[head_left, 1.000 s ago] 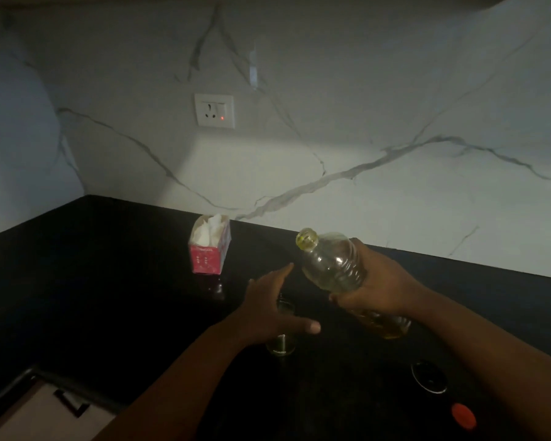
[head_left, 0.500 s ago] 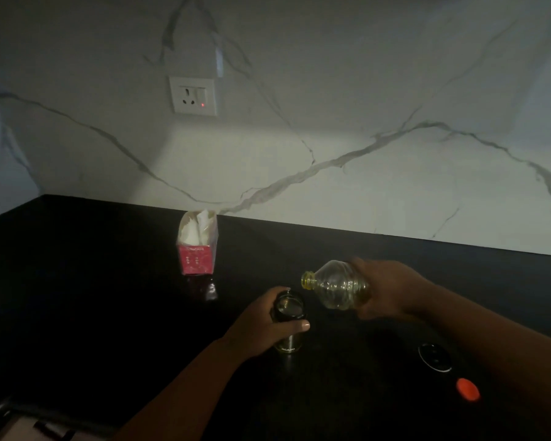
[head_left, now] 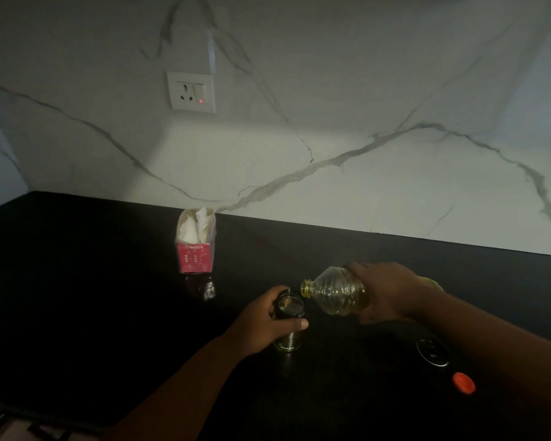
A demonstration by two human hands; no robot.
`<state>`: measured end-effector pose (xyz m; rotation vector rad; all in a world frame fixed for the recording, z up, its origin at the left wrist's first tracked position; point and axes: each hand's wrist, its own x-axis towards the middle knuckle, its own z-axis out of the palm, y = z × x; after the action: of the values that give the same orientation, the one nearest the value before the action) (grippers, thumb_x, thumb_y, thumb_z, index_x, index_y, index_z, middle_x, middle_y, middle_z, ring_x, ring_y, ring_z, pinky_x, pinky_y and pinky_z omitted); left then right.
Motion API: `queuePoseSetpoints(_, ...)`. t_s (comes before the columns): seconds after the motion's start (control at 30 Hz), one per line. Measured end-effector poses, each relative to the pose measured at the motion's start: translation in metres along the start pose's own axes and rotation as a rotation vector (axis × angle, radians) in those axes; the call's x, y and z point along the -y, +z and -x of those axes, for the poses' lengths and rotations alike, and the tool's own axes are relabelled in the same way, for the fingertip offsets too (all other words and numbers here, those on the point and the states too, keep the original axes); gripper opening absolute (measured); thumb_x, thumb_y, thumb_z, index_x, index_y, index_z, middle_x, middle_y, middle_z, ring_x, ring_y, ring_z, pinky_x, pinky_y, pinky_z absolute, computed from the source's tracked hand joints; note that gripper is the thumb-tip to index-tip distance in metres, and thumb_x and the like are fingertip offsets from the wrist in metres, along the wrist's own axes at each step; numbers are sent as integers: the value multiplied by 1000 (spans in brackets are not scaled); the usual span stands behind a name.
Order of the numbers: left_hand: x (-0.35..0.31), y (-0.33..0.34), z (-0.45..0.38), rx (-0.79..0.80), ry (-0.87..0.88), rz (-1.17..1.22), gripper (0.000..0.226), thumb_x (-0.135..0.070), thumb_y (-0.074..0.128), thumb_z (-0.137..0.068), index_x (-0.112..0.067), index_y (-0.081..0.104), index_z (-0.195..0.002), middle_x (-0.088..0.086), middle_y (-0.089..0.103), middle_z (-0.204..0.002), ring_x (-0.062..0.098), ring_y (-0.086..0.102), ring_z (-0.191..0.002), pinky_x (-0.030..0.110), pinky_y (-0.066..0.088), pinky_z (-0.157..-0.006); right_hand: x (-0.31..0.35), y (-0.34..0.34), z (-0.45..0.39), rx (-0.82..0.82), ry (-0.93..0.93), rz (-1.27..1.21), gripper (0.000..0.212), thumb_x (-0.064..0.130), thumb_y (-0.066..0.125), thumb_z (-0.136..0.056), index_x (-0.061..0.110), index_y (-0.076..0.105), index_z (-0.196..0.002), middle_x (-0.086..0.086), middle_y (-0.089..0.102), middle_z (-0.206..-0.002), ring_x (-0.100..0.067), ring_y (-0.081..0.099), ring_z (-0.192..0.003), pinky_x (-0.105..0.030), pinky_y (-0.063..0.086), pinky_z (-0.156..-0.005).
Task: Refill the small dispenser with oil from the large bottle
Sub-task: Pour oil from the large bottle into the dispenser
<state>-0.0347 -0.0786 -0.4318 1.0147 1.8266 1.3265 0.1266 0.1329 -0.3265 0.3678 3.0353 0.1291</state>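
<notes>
Clear ribbed plastic oil bottle [head_left: 337, 292], tipped sideways, sits gripped in the right hand [head_left: 388, 291]. Its open mouth hangs just over the small dark glass dispenser [head_left: 288, 319], which the left hand [head_left: 264, 326] clasps.

We see a black glossy surface [head_left: 77, 297] running to the marble backsplash. Standing on it: a red carton [head_left: 195, 249], open at the top with white paper sticking out, near the back wall, its reflection showing below it. The small dark dispenser [head_left: 288, 340] stands upright on the surface toward the middle, open at the top. To the right, well apart from the dispenser, we see a round black lid [head_left: 432, 351] lying flat, and just beside it a red cap [head_left: 464, 382]. Lighting is dim.
</notes>
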Motion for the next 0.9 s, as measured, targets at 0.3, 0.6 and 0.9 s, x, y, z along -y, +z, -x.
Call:
queuePoseSetpoints(0.3, 1, -4, 2, 26, 10, 7, 66, -40, 87, -69, -31, 57, -127, -7, 70, -116, 10, 66, -110, 45, 51, -102, 8, -2, 0, 2, -16, 81, 92, 66, 67, -59, 31, 33, -137, 7, 57, -125, -17, 59, -106, -32, 46, -88)
queuePoseSetpoints(0.6, -1, -6, 5, 37, 28, 26, 51, -30, 87, -72, -37, 62, -115, -5, 71, -113, 12, 67, -109, 48, 50, -102, 14, -11, -3, 18, -31, 149, 97, 67, 67, -61, 29, 29, -142, 4, 54, -132, -19, 56, -113, -36, 42, -96)
queuePoseSetpoints(0.9, -4, -8, 7, 50, -10, -3, 60, -35, 87, -70, -36, 59, -123, -11, 69, -117, 6, 64, -112, 44, 49, -104, 18, -20, 2, 10, -41, 227, 91, 65, 67, -62, 31, 31, -139, 5, 56, -126, -20, 58, -111, -35, 42, -93)
